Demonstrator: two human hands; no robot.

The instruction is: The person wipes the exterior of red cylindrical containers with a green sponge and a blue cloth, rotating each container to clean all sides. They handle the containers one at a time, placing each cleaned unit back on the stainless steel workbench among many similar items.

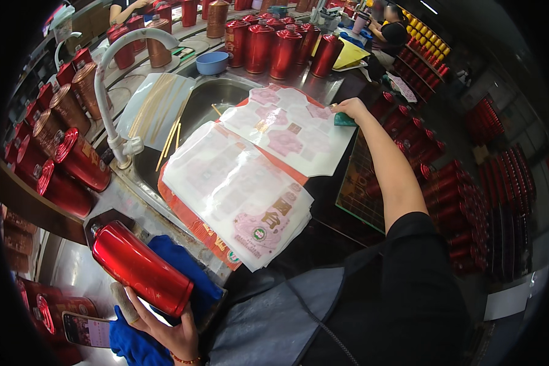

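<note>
At the lower left, my left hand (172, 331) grips the base end of a shiny red bottle (139, 263), which lies tilted above a blue cloth (186, 268). A pale cover sits on one of its fingers. Reaching far to the right, my right hand (352, 110) pinches a small green scraper (344, 120) at the corner of a printed decal sheet (314, 144). That sheet has pink patterns and lies over the sink. Nearer to me rests a stack of whitish decal sheets (219, 177) with pink and gold print, on red backing.
A metal sink (226, 91) with a white curved faucet (104, 73) stands ahead, wooden sticks (168, 146) across it. Red bottles (285, 52) crowd the counter behind, beside a blue bowl (212, 63). A phone (85, 329) lies lower left. Another person (391, 33) sits at the back right.
</note>
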